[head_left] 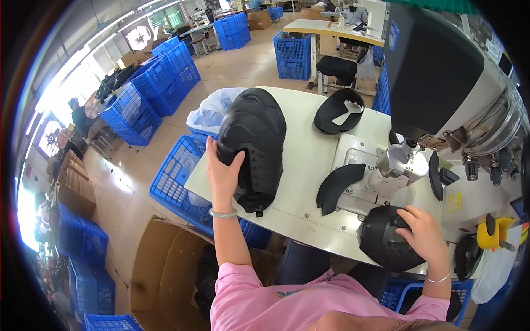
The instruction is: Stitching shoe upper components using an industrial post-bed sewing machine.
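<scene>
A long row of nested black cap crowns [259, 132] lies on the left of the white sewing table [301, 207]. Against its near left side rests my left hand [223, 171], thumb and fingers spread apart. At the front right edge of the table my right hand [422, 234] grips a single rounded black cap crown [383, 237], its fingers over the top. A curved black brim-shaped piece [338, 187] lies by the machine's plate. Farther back sits another black cap piece [326, 118], with a pale gap in its middle.
A sewing machine [436, 71] towers over the table's right side. Left of the table stand a blue crate [179, 176] and an open cardboard box [157, 270]. A yellow holder [497, 234] is at the far right. Behind are stacked blue crates [232, 30] and other worktables.
</scene>
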Demonstrator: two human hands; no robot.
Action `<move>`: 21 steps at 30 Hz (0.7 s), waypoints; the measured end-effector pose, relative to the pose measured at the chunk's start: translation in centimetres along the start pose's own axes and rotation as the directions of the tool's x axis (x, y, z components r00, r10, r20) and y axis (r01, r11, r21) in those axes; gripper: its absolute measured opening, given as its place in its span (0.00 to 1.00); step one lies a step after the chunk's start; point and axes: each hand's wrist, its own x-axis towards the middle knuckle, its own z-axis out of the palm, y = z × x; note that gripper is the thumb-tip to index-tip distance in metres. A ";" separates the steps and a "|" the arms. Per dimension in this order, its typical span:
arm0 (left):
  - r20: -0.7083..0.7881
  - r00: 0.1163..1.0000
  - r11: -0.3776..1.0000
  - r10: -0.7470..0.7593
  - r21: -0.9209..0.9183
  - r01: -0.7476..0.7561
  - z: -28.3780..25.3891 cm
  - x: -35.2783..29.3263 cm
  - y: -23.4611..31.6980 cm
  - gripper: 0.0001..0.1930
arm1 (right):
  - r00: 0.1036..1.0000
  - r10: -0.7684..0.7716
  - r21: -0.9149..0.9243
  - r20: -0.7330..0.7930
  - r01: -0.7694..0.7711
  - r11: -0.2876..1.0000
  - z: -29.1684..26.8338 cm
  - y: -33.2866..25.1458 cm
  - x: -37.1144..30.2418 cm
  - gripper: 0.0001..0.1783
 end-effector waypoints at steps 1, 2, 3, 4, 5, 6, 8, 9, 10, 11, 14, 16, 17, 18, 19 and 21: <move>0.002 0.999 0.999 0.036 0.015 -0.036 -0.3 -0.4 -0.4 0.41 | 0.999 -0.028 -0.030 -0.028 0.027 0.999 -0.1 -0.8 0.4 0.23; 0.000 0.999 0.999 0.038 0.011 -0.038 -0.2 -0.7 -0.5 0.41 | 0.999 -0.028 -0.033 -0.032 0.027 0.999 0.0 -1.6 0.8 0.23; -0.054 0.991 0.993 0.121 0.018 -0.120 0.2 -1.2 -0.7 0.40 | 0.995 -0.089 -0.021 -0.045 0.088 0.996 0.0 -2.3 1.1 0.23; -0.107 0.974 0.979 0.202 0.030 -0.200 0.5 -1.6 -0.8 0.40 | 0.987 -0.150 -0.008 -0.058 0.150 0.989 0.1 -3.2 1.4 0.22; -0.153 0.957 0.969 0.246 0.041 -0.243 0.6 -2.0 -0.7 0.40 | 0.981 -0.183 0.005 -0.058 0.183 0.983 0.2 -4.1 1.9 0.22; -0.145 0.959 0.970 0.243 0.030 -0.242 0.7 -2.2 -0.4 0.40 | 0.984 -0.170 0.000 -0.055 0.170 0.985 0.3 -5.0 2.4 0.22; -0.150 0.931 0.943 0.331 0.080 -0.323 0.1 -2.8 0.9 0.37 | 0.959 -0.262 0.059 -0.111 0.270 0.961 0.3 -6.8 3.3 0.22; -0.151 0.931 0.943 0.333 0.077 -0.325 -0.5 -3.1 1.2 0.37 | 0.953 -0.278 0.090 -0.116 0.289 0.953 0.8 -7.5 3.8 0.24; -0.161 0.911 0.925 0.379 0.108 -0.365 -0.6 -3.4 1.2 0.36 | 0.956 -0.270 0.087 -0.115 0.281 0.956 1.1 -8.2 4.5 0.24; -0.169 0.890 0.904 0.424 0.141 -0.404 -0.9 -3.7 1.2 0.35 | 0.952 -0.272 0.165 -0.141 0.294 0.942 1.3 -9.0 5.1 0.26; -0.142 0.900 0.910 0.412 0.018 -0.414 -0.2 -5.5 2.0 0.35 | 0.939 -0.237 0.308 -0.249 0.309 0.900 2.6 -10.5 7.2 0.34; -0.127 0.890 0.899 0.437 0.028 -0.437 -0.8 -7.2 2.9 0.36 | 0.918 -0.217 0.377 -0.331 0.339 0.862 3.8 -11.8 8.5 0.39; -0.117 0.895 0.901 0.431 0.009 -0.433 -0.9 -8.1 3.4 0.36 | 0.896 -0.207 0.450 -0.393 0.384 0.806 4.6 -12.3 9.2 0.42; -0.098 0.901 0.904 0.423 -0.022 -0.426 -0.4 -8.9 3.7 0.36 | 0.875 -0.180 0.513 -0.450 0.418 0.750 5.8 -12.4 9.9 0.45; -0.067 0.909 0.905 0.411 -0.090 -0.415 -0.8 -9.8 4.9 0.36 | 0.918 -0.096 0.730 -0.385 0.366 0.577 6.9 -12.7 10.3 0.46; 0.032 0.924 0.909 0.380 -0.198 -0.367 -0.1 -11.3 5.1 0.37 | 0.959 0.044 0.947 -0.280 0.268 0.176 7.6 -13.4 10.7 0.42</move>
